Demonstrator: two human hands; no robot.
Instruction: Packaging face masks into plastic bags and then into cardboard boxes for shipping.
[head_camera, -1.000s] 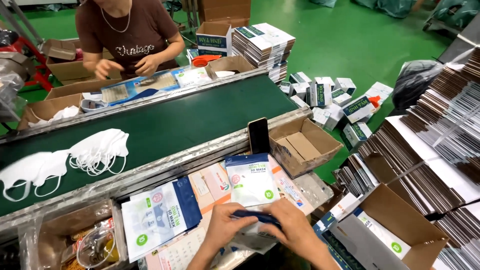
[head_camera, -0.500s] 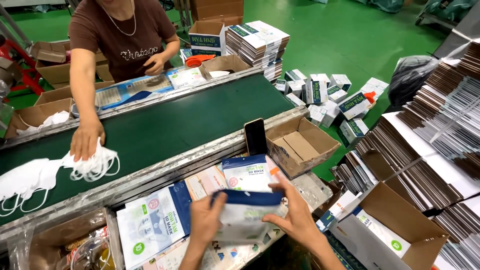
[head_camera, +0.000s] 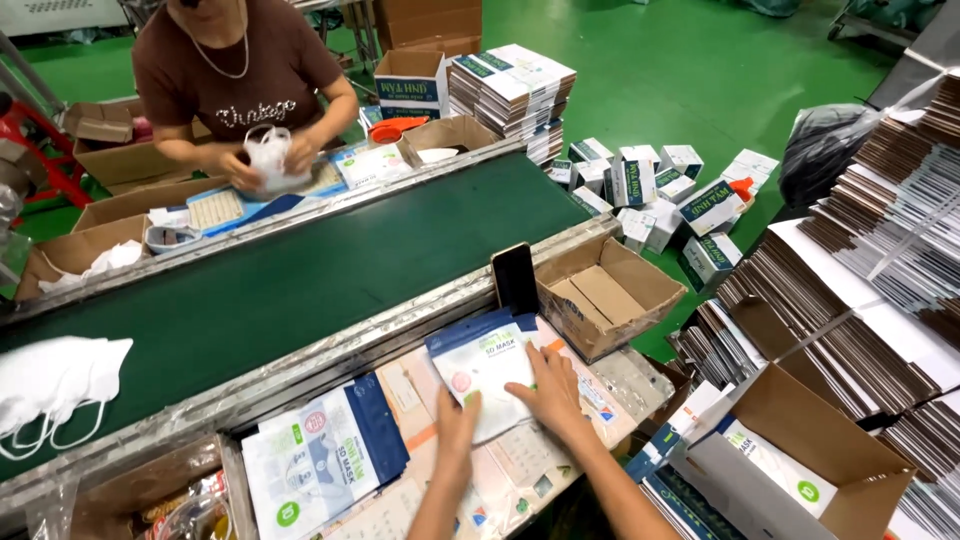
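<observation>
While flat, both hands (head_camera: 505, 410) press 1 mask pouch (head_camera: 487, 370).

Both hands, left hand (head_camera: 456, 424) and right hand (head_camera: 545, 392), press flat on a mask pouch (head_camera: 484, 365); a phone (head_camera: 515, 279) stands just beyond, an open box (head_camera: 607, 293) right of it.

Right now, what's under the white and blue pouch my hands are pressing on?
The pouch lies on printed sheets spread over the bench; both hands, left hand and right hand, rest on it. Whatever is directly beneath stays covered.
</observation>
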